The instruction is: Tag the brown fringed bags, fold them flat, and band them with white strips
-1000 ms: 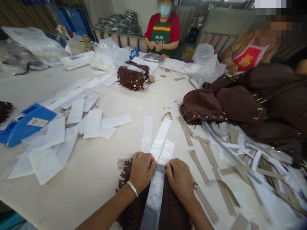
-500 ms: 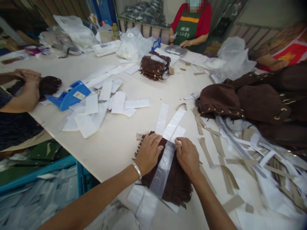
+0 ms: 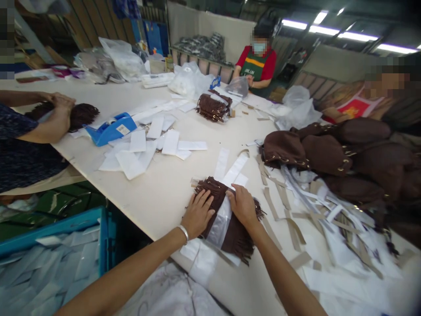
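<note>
A brown fringed suede-like bag [image 3: 235,237] lies folded flat on the table in front of me, with a band of clear plastic [image 3: 219,224] across its middle. My left hand [image 3: 199,215] rests open on the bag's left part, its fingers spread flat. At the far edge, my right hand [image 3: 244,205] is closed on the bag, thumb beside the plastic band and fingers bent over the edge; the fingertips are partly hidden. White strips [image 3: 236,169] stick out beyond the far side, and more white sheet [image 3: 202,263] shows under the near side.
Brown bags [image 3: 329,153] are piled at right, above scattered tan and white strips [image 3: 292,232]. White pads [image 3: 131,162] and a blue tape dispenser [image 3: 115,129] lie left. A wrapped brown bundle [image 3: 213,105] sits farther back. A blue crate [image 3: 103,245] stands below the table edge. Co-workers surround the table.
My view has tilted up, showing more of the room. My left hand has slid back towards me and flattened with fingers spread. My right hand stays at the bag's far edge.
</note>
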`<state>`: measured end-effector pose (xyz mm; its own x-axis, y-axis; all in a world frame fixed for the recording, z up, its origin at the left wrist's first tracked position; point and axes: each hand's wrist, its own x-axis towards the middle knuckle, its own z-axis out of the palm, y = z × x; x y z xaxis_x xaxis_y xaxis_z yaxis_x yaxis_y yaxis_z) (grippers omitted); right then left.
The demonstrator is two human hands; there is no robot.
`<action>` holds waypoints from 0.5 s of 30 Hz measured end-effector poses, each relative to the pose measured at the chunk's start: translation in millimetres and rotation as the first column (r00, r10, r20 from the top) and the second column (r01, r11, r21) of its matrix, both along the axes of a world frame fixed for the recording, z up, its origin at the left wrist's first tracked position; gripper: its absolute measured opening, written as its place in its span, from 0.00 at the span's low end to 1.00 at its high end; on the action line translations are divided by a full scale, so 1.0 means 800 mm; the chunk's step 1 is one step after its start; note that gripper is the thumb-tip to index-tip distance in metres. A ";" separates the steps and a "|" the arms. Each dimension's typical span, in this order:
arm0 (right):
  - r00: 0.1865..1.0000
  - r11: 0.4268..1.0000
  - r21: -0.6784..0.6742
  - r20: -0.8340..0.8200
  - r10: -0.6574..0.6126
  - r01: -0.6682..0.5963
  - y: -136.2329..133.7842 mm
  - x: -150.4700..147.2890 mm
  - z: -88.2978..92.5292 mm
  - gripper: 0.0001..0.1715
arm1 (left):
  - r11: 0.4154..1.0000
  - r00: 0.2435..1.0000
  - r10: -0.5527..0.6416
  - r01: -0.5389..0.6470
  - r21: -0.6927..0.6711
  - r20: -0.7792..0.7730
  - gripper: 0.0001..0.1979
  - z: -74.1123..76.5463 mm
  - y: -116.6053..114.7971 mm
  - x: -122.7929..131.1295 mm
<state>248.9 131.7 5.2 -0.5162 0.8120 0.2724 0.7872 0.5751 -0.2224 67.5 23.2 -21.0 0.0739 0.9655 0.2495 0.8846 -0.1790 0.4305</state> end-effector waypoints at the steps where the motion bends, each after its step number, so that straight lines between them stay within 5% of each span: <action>1: 0.999 0.999 0.010 -0.030 0.032 -0.032 -0.017 0.003 0.012 0.20 | 1.000 1.000 -0.022 0.021 0.023 0.012 0.23 0.006 -0.006 -0.003; 5: 0.975 0.973 -0.061 -0.037 0.220 -0.222 -0.105 0.018 0.041 0.20 | 0.961 0.963 -0.263 0.266 0.075 -0.053 0.26 0.025 -0.039 -0.020; 8: 0.949 0.947 -0.099 0.046 0.311 -0.305 -0.154 0.027 0.033 0.28 | 0.923 0.918 -0.375 0.383 0.043 -0.133 0.33 0.021 -0.053 -0.028; 15: 0.919 0.933 -0.035 0.164 0.358 -0.358 -0.178 0.051 0.006 0.44 | 0.905 0.892 -0.420 0.426 -0.001 -0.168 0.44 0.003 -0.049 -0.031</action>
<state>289.4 -10.4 10.2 -0.8098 0.5655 0.1559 0.5546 0.8247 -0.1105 42.6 -16.4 -18.8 0.5156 0.8246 0.2330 0.7780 -0.5644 0.2758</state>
